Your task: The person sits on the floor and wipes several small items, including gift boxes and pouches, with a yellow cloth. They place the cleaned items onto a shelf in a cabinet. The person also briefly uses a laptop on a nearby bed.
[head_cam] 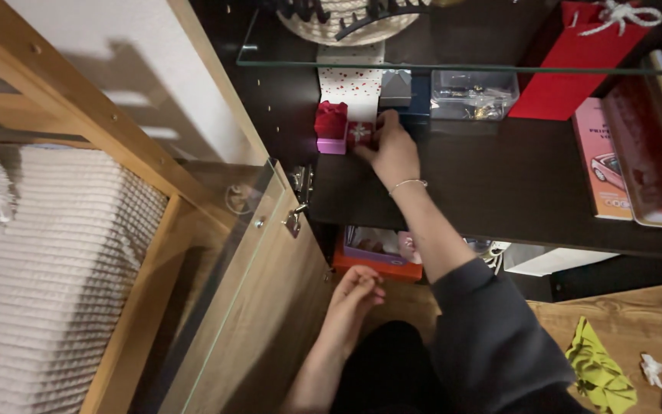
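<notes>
Dark cabinet shelf (499,184): right hand (392,149) grasping small red gift box (359,133); left hand (355,291) loosely curled, holding nothing.

On the dark shelf, a small red gift box (359,133) with a white bow sits under the fingertips of the right hand (392,153). At its nine o'clock, touching it, stands a red box (331,119) on a pink box (331,146). At twelve o'clock a white card with red dots (346,83) rises behind, a grey box (395,87) at one o'clock, then a clear plastic box (474,94) at two o'clock. A red gift bag (576,61) with a white cord handle leans further right. Below the shelf, at six o'clock, lies an orange box (377,264).
</notes>
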